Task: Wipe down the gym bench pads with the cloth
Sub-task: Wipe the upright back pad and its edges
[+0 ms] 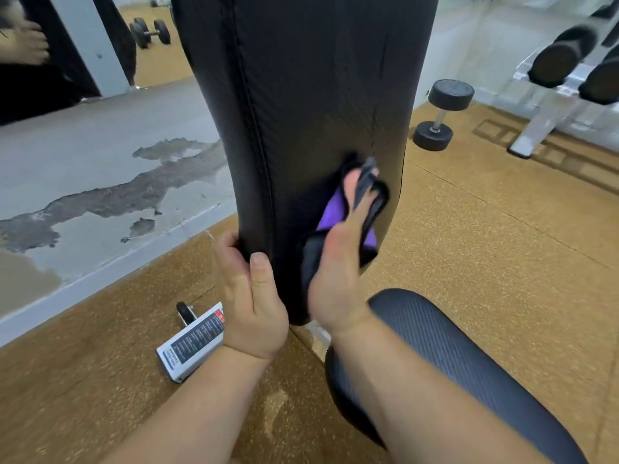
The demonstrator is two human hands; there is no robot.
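The black back pad [301, 95] of the gym bench stands raised and nearly upright in front of me. Its black seat pad [462, 370] lies low at the lower right. My left hand [251, 296] grips the lower left edge of the back pad, thumb on its face. My right hand [338, 272] presses a black and purple cloth [330, 216] flat against the lower right part of the back pad, with the cloth bunched around my fingers.
A white bench frame bar with a label [191, 343] lies on the cork-coloured floor [485, 229] under my left arm. A black dumbbell [442, 112] sits to the right, near a white rack [549, 108] holding more dumbbells. A mirror and peeling grey wall [100, 169] are at left.
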